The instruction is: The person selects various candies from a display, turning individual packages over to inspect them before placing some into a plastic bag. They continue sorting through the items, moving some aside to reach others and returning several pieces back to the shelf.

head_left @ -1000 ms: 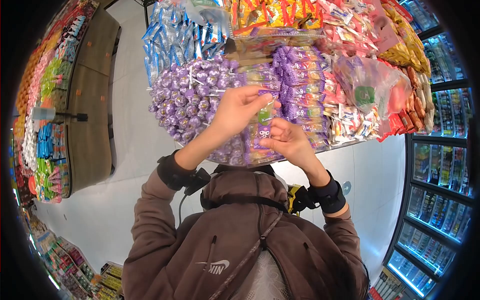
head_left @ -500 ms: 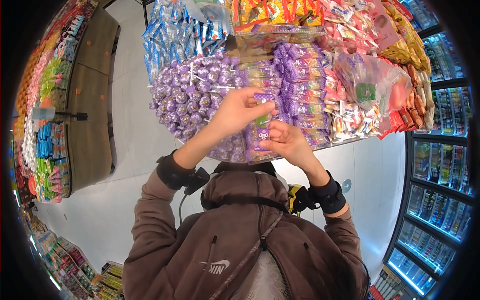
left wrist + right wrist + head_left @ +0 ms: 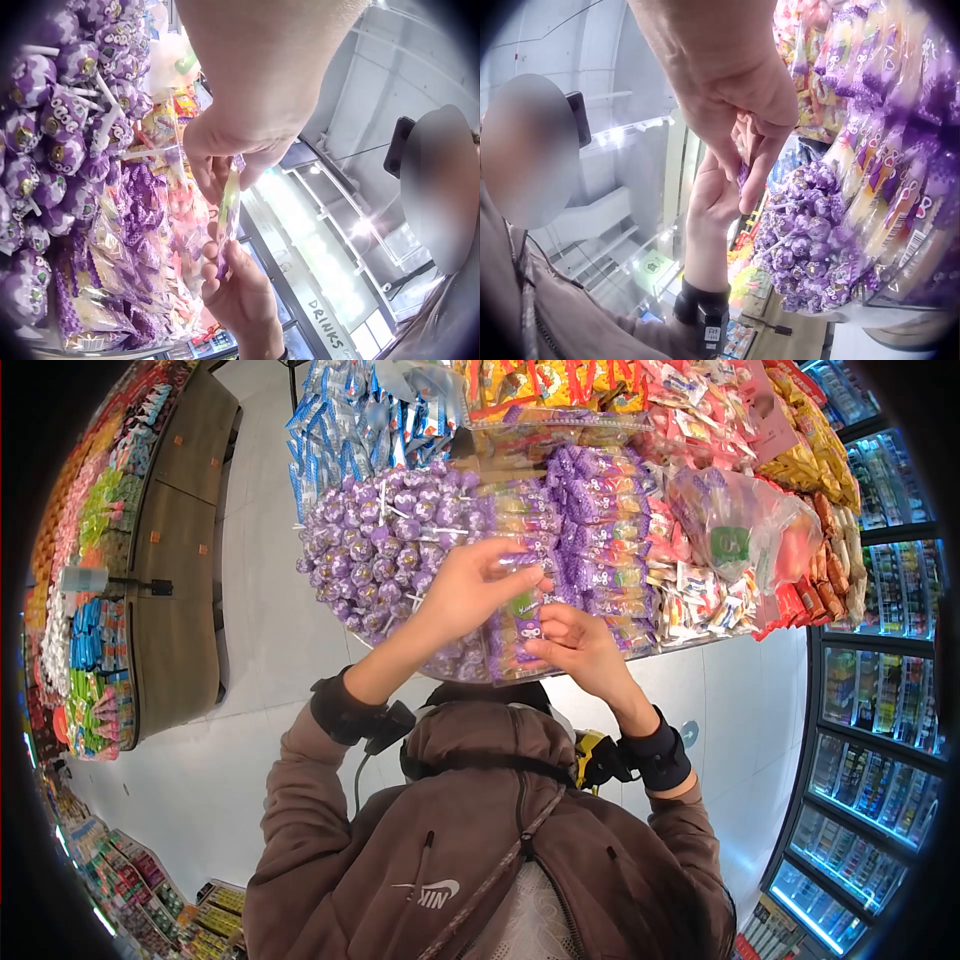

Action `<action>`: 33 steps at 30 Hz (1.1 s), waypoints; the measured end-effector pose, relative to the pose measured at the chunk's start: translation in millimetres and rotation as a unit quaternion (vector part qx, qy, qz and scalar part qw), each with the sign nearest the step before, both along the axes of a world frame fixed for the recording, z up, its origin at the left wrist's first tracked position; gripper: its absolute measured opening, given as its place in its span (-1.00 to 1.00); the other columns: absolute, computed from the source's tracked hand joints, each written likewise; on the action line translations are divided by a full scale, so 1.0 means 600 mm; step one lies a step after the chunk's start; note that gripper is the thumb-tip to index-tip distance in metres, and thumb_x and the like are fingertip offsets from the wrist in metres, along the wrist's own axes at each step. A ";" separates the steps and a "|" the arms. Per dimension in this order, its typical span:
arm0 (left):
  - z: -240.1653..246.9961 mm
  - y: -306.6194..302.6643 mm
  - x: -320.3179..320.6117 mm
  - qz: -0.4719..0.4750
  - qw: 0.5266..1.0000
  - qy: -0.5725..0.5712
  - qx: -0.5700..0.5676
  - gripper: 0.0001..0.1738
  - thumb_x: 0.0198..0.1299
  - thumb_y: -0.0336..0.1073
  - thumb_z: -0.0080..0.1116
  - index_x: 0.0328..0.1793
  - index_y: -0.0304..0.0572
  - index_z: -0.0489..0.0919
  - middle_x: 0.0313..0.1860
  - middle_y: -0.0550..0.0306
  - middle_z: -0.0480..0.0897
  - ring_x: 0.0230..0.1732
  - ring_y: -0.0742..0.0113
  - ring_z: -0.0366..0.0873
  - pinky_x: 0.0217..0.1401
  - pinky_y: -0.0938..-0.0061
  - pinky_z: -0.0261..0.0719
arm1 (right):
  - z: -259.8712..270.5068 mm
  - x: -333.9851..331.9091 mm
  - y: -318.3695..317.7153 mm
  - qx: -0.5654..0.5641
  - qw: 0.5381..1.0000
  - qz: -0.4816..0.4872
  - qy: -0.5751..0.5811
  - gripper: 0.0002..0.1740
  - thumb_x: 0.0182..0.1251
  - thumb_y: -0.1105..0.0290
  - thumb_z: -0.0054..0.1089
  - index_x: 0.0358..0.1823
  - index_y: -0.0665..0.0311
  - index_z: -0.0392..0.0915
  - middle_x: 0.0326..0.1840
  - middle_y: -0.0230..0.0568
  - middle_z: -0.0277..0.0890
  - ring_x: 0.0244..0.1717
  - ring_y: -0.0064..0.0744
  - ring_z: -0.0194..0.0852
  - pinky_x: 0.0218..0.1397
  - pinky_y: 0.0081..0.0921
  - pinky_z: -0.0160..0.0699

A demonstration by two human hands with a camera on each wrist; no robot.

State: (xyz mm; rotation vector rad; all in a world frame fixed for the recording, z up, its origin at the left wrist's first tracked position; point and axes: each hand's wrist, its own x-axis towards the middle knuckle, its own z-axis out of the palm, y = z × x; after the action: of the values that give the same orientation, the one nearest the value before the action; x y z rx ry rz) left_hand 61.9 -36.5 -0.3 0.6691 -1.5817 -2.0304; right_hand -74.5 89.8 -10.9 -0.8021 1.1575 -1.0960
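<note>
A small purple and green candy packet (image 3: 525, 610) with a cartoon face on its lower end is stretched between both hands, over the display of sweets. My left hand (image 3: 470, 590) pinches its upper end between thumb and fingers. Lower down, my right hand (image 3: 582, 647) pinches the other end. In the left wrist view the packet (image 3: 230, 196) is seen edge-on. From the right wrist view, only a purple bit of it shows between the fingertips. Similar purple-ended packets (image 3: 608, 525) are stacked just beyond the hands. Purple-wrapped lollipops (image 3: 370, 555) fill the left side beside my left hand.
Blue-wrapped sweets (image 3: 350, 430), yellow packets (image 3: 560, 385) and pink packets (image 3: 700, 405) lie farther back. A clear plastic bag (image 3: 735, 525) rests at the right. Wooden shelving (image 3: 180, 560) stands left across the aisle, lit drink fridges (image 3: 880, 670) right.
The left fingers have shifted slightly on the upper end of the packet, and the packet has tilted a little. Both hands keep their hold in nearly the same place.
</note>
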 end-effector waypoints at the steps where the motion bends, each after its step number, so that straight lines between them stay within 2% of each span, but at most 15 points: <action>1: -0.003 0.001 0.005 0.004 1.000 0.013 -0.010 -0.78 0.11 -0.42 0.16 -0.15 -0.42 0.50 -0.27 0.06 0.61 -0.22 0.42 0.58 -0.16 0.58 0.51 | -0.004 -0.004 0.007 0.004 1.000 -0.017 -0.002 -0.76 0.21 0.55 0.09 -0.09 0.42 0.37 -0.30 -0.21 0.51 -0.25 -0.48 0.54 -0.24 -0.61 0.57; 2: -0.004 0.002 0.014 -0.014 1.000 0.002 -0.023 -0.81 0.11 -0.43 0.16 -0.18 -0.39 0.51 -0.25 0.05 0.62 -0.21 0.43 0.58 -0.15 0.58 0.51 | -0.007 -0.010 0.013 0.006 0.999 -0.034 -0.003 -0.74 0.22 0.54 0.08 -0.06 0.43 0.38 -0.26 -0.15 0.53 -0.24 -0.41 0.57 -0.25 -0.59 0.59; 5: -0.024 0.014 0.050 -0.054 0.996 -0.045 -0.060 -0.92 0.12 -0.47 0.14 -0.27 -0.34 0.52 -0.23 0.03 0.62 -0.19 0.45 0.56 -0.12 0.59 0.51 | -0.013 -0.032 0.035 -0.002 0.997 -0.061 0.039 -0.78 0.25 0.49 0.06 -0.10 0.45 0.41 -0.33 -0.14 0.54 -0.31 -0.31 0.61 -0.30 -0.57 0.60; 6: -0.038 0.022 0.058 -0.076 0.990 -0.115 -0.006 -0.93 0.12 -0.48 0.13 -0.28 -0.33 0.52 -0.23 0.06 0.62 -0.18 0.47 0.55 -0.10 0.59 0.50 | -0.017 -0.039 0.042 0.004 0.997 -0.061 0.050 -0.79 0.27 0.48 0.04 -0.12 0.45 0.42 -0.37 -0.15 0.54 -0.33 -0.31 0.61 -0.32 -0.58 0.60; 9: -0.039 0.046 0.064 -0.098 0.990 -0.100 -0.030 -0.88 0.10 -0.44 0.16 -0.23 -0.28 0.55 -0.23 0.12 0.62 -0.22 0.50 0.55 -0.13 0.57 0.50 | -0.024 -0.048 0.052 0.006 0.997 -0.052 0.059 -0.78 0.28 0.46 0.03 -0.12 0.45 0.45 -0.42 -0.16 0.55 -0.36 -0.34 0.61 -0.35 -0.60 0.60; 12: -0.019 0.060 0.055 -0.080 0.954 -0.105 -0.270 -0.77 0.05 -0.35 0.21 -0.14 -0.19 0.55 -0.20 0.12 0.61 -0.20 0.38 0.55 -0.13 0.50 0.48 | -0.030 -0.049 0.059 0.002 0.996 -0.059 0.063 -0.78 0.28 0.46 0.04 -0.11 0.46 0.46 -0.41 -0.18 0.55 -0.36 -0.39 0.60 -0.34 -0.62 0.59; 15: -0.032 0.074 0.033 -0.056 0.860 -0.095 -0.498 -0.65 -0.01 -0.25 0.24 -0.06 -0.10 0.53 -0.18 0.15 0.57 -0.15 0.26 0.51 -0.12 0.44 0.44 | -0.033 -0.049 0.057 -0.005 0.996 -0.063 0.067 -0.79 0.28 0.47 0.03 -0.12 0.46 0.46 -0.40 -0.20 0.55 -0.37 -0.42 0.60 -0.34 -0.63 0.58; 16: -0.028 0.078 0.028 -0.060 0.843 -0.091 -0.527 -0.60 -0.03 -0.22 0.24 -0.01 -0.08 0.50 -0.18 0.18 0.54 -0.12 0.26 0.48 -0.12 0.44 0.41 | -0.038 -0.049 0.058 -0.003 0.996 -0.064 0.062 -0.79 0.27 0.47 0.05 -0.12 0.45 0.46 -0.41 -0.22 0.55 -0.37 -0.44 0.59 -0.34 -0.64 0.57; 20: -0.023 0.080 0.011 -0.060 0.838 -0.097 -0.534 -0.62 -0.01 -0.26 0.22 -0.01 -0.11 0.50 -0.21 0.18 0.54 -0.14 0.27 0.49 -0.13 0.43 0.43 | -0.024 -0.051 0.053 -0.001 0.995 -0.079 0.060 -0.80 0.26 0.47 0.06 -0.13 0.43 0.47 -0.40 -0.24 0.54 -0.38 -0.44 0.59 -0.34 -0.65 0.56; 23: -0.025 0.079 0.006 -0.054 0.851 -0.096 -0.513 -0.62 -0.01 -0.27 0.22 -0.03 -0.12 0.50 -0.20 0.17 0.54 -0.14 0.24 0.49 -0.13 0.40 0.45 | -0.026 -0.060 0.050 0.003 0.996 -0.067 0.052 -0.78 0.27 0.46 0.05 -0.09 0.42 0.45 -0.38 -0.24 0.54 -0.37 -0.44 0.59 -0.33 -0.66 0.55; 26: -0.032 0.076 0.001 -0.031 0.855 -0.108 -0.506 -0.64 -0.01 -0.27 0.22 -0.05 -0.14 0.50 -0.22 0.14 0.54 -0.16 0.19 0.51 -0.14 0.38 0.48 | -0.015 -0.074 0.045 0.016 0.997 -0.067 0.044 -0.75 0.31 0.44 -0.01 -0.03 0.40 0.40 -0.36 -0.22 0.53 -0.35 -0.42 0.58 -0.32 -0.64 0.54; 29: -0.023 0.064 -0.003 -0.007 0.867 -0.132 -0.480 -0.66 -0.02 -0.28 0.23 -0.09 -0.15 0.51 -0.25 0.10 0.55 -0.19 0.16 0.53 -0.14 0.38 0.48 | -0.010 -0.100 0.044 -0.003 0.994 -0.090 0.068 -0.71 0.36 0.34 -0.09 -0.01 0.39 0.36 -0.33 -0.15 0.55 -0.38 -0.38 0.59 -0.34 -0.60 0.54; 33: 0.016 0.015 -0.013 0.020 0.815 -0.209 -0.540 -0.70 -0.02 -0.29 0.22 -0.14 -0.15 0.51 -0.30 0.05 0.55 -0.25 0.12 0.52 -0.21 0.36 0.48 | -0.007 -0.141 0.040 -0.018 0.993 -0.078 0.086 -0.70 0.37 0.29 -0.12 -0.04 0.38 0.36 -0.31 -0.11 0.55 -0.38 -0.38 0.58 -0.34 -0.59 0.53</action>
State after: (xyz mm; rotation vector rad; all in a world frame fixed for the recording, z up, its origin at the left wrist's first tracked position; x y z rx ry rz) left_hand 54.2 -27.3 9.4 0.6555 -2.5319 -0.6543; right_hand -159.2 113.8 -15.3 -0.8590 1.3672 -1.1965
